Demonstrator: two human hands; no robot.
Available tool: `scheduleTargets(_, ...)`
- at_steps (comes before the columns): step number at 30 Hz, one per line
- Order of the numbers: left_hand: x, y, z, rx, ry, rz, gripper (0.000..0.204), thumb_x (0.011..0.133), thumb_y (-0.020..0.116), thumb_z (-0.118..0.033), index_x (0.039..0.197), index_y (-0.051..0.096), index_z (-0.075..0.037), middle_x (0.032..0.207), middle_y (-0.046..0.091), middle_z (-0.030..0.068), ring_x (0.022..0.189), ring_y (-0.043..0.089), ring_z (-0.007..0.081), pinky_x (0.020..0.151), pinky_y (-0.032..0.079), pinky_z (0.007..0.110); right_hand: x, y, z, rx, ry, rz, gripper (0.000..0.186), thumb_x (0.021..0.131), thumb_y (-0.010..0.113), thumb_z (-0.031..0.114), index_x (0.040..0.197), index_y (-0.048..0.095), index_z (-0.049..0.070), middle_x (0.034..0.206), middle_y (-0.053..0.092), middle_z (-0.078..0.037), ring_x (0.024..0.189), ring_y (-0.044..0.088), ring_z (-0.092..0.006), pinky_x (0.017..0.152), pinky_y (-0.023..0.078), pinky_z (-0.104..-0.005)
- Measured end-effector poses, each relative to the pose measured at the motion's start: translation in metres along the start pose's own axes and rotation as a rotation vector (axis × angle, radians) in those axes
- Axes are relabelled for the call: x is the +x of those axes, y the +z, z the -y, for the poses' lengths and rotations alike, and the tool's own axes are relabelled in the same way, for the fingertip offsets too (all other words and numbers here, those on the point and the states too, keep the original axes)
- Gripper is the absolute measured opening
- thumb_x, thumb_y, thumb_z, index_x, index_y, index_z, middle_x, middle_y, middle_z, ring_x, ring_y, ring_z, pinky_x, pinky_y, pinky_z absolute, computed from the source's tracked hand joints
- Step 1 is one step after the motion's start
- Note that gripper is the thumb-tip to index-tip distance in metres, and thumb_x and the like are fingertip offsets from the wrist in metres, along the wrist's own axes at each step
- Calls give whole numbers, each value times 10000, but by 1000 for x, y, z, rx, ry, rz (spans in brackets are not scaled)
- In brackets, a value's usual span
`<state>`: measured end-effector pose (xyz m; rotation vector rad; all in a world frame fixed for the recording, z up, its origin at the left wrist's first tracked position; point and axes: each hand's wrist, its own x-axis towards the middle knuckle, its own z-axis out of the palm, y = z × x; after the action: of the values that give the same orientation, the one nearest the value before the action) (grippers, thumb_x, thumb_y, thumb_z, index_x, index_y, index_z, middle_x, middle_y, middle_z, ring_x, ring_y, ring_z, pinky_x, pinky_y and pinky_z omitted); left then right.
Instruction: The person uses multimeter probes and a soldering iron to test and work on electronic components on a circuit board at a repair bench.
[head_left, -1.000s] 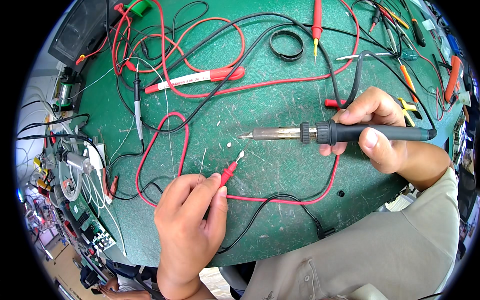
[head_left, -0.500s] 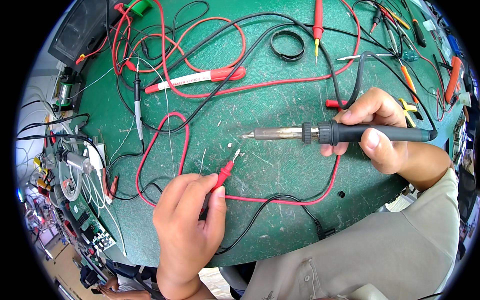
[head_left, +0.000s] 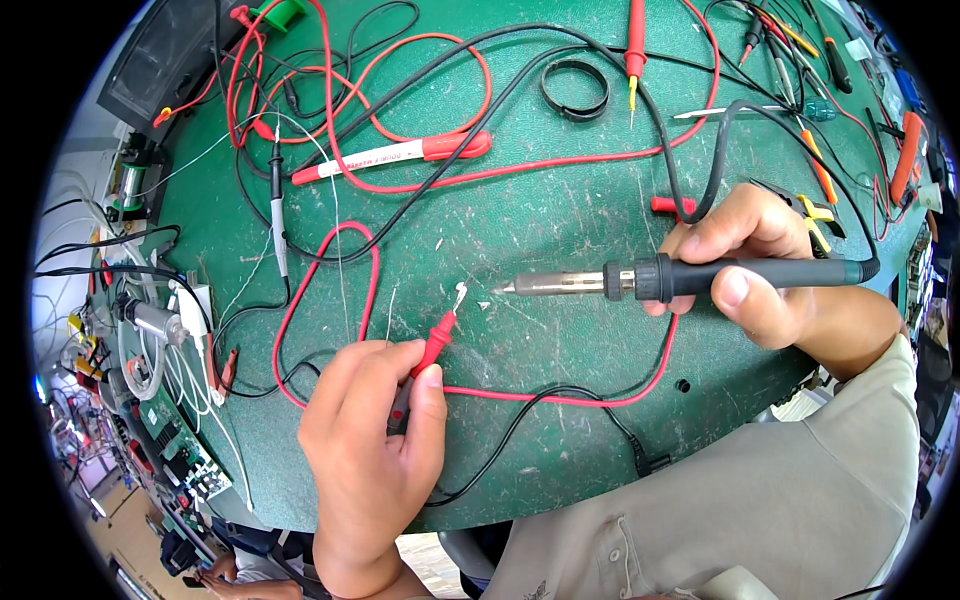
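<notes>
My left hand (head_left: 370, 440) pinches a red test probe (head_left: 434, 345) between thumb and index finger. The probe's bare metal tip points up and away, with a pale bit at its end. A thin silvery wire (head_left: 391, 305) pokes up from behind the same fingers. My right hand (head_left: 755, 255) is closed around the dark handle of a soldering iron (head_left: 560, 283). The iron lies nearly level, its tip pointing left. A small gap separates that tip from the probe's tip. Small pale scraps rest on the green mat (head_left: 560, 470) near the two tips.
A red-and-white marker (head_left: 390, 157), looped red and black cables and a black ring-shaped band (head_left: 575, 90) lie farther back. At the back right are another red probe (head_left: 636, 45), a screwdriver (head_left: 820, 110) and yellow-handled pliers (head_left: 815, 225). A circuit board (head_left: 180, 440) sits at the left edge.
My left hand has shifted a little left with the red probe, which now stands more upright. The soldering iron has moved slightly right and down, so the tips are apart.
</notes>
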<state>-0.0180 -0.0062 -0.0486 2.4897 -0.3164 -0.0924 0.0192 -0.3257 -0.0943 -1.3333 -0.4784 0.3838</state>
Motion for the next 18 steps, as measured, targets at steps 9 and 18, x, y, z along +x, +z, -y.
scheduleTargets(9, 3, 0, 1, -36, 15, -23, 170, 840, 724, 29, 999, 666, 11, 879, 656, 132, 698, 648, 243, 607, 516, 324, -2, 1, 0, -18, 10, -19, 177, 996, 572, 91, 1116, 501, -20, 988, 689, -192, 890, 716, -190, 784, 583, -322)
scheduleTargets(18, 2, 1, 2, -32, 6, -19, 174, 837, 732, 21, 997, 666, 1, 880, 654, 127, 695, 649, 241, 598, 520, 326, -3, 2, -1, -30, 2, -21, 179, 988, 587, 78, 1114, 513, -27, 977, 686, -186, 891, 721, -193, 770, 587, -318)
